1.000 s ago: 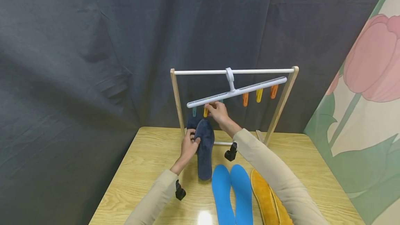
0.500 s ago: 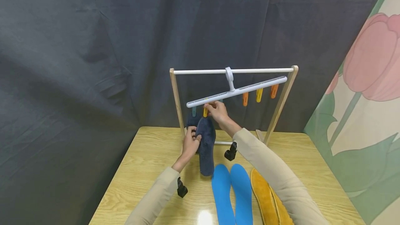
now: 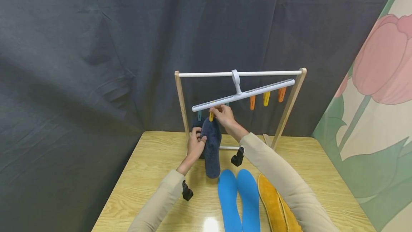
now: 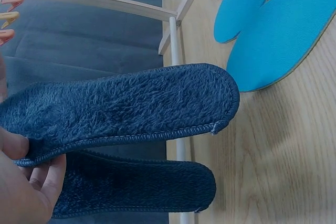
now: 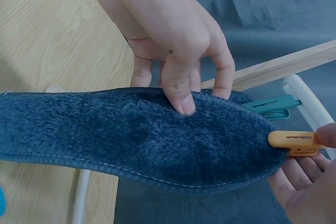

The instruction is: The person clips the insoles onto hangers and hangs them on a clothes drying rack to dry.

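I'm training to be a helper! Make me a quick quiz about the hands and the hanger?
1. Pick one: what does the left hand hold?
A) a blue insole
B) a dark fuzzy insole
C) a wooden post

2. True or false: the white hanger is hooked over the rack's top bar.

3. Fill in the missing word: the right hand pinches a yellow ____.

Key: 1. B; 2. True; 3. clip.
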Tool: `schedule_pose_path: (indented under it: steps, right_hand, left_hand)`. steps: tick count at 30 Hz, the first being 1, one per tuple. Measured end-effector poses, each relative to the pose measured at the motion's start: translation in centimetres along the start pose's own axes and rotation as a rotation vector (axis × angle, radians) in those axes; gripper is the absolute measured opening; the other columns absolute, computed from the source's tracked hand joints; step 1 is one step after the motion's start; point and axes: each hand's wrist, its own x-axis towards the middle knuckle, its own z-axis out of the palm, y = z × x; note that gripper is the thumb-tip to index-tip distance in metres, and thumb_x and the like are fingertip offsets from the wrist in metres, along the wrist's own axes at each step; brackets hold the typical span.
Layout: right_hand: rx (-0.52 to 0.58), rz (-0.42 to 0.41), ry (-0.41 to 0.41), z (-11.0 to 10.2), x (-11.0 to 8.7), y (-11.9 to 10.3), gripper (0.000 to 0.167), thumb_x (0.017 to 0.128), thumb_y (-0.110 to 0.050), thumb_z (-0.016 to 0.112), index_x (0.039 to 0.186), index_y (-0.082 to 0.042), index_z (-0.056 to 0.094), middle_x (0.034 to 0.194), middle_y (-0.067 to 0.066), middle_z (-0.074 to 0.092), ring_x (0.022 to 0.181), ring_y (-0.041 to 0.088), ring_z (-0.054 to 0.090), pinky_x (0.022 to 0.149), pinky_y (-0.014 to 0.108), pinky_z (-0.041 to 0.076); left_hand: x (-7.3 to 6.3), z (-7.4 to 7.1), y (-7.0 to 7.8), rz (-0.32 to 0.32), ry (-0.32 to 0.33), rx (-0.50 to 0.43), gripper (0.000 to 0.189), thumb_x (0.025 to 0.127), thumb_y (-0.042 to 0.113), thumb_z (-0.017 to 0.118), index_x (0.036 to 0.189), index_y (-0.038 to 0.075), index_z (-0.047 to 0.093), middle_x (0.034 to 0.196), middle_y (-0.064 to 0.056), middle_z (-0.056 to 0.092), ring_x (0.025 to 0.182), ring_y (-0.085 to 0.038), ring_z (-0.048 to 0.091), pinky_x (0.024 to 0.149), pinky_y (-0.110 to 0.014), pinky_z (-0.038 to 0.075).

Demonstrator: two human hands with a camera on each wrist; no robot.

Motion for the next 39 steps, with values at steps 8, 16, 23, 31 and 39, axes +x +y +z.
schedule_pose_path:
  steps: [8,16,23,31,39]
  right_hand:
    - [-0.038,-0.002,0.001,0.0,0.0,0.2,0.028,0.103,-0.018,0.056,0.119,0.004,0.064,0.114,0.018,0.066,0.109,0.028,0.058,0.097,0.043,0.047]
    - [-0.034,-0.002,-0.008,0.0,-0.1,0.7,0.033,0.104,-0.022,0.055,0.123,0.004,0.062,0.119,0.017,0.063,0.116,0.029,0.056,0.105,0.044,0.043]
    - [0.001,-0.008,-0.014,0.2,-0.2,1.0,0.037,0.104,-0.022,0.054,0.129,0.004,0.058,0.123,0.020,0.061,0.119,0.032,0.055,0.107,0.044,0.041]
    - [0.004,-0.024,-0.019,0.2,-0.2,1.2,0.037,0.104,-0.022,0.055,0.130,0.005,0.058,0.121,0.021,0.062,0.117,0.032,0.056,0.106,0.043,0.043]
    - [-0.012,-0.010,-0.026,0.3,-0.5,1.2,0.039,0.104,-0.023,0.055,0.133,0.003,0.056,0.124,0.020,0.061,0.121,0.032,0.054,0.106,0.044,0.042]
  left_hand:
    - [-0.1,0.0,0.3,-0.028,-0.017,-0.001,0.029,0.094,-0.002,0.060,0.121,0.001,0.052,0.074,-0.006,0.058,0.056,-0.009,0.042,0.054,-0.023,0.036]
    - [-0.2,0.0,0.3,-0.046,-0.028,-0.015,0.029,0.095,-0.001,0.059,0.123,0.001,0.052,0.079,-0.009,0.061,0.059,-0.010,0.047,0.056,-0.023,0.040]
    - [-0.4,0.0,0.1,-0.051,-0.026,-0.026,0.030,0.095,0.003,0.061,0.124,0.002,0.053,0.083,-0.009,0.064,0.062,-0.011,0.050,0.058,-0.024,0.043]
    - [-0.6,0.2,-0.2,-0.057,-0.035,-0.001,0.030,0.095,0.006,0.062,0.124,0.001,0.053,0.088,-0.011,0.067,0.064,-0.010,0.053,0.059,-0.024,0.046]
    - [-0.8,0.0,-0.3,-0.066,-0.037,0.002,0.031,0.096,0.009,0.063,0.124,0.000,0.055,0.093,-0.014,0.068,0.070,-0.015,0.058,0.064,-0.028,0.050]
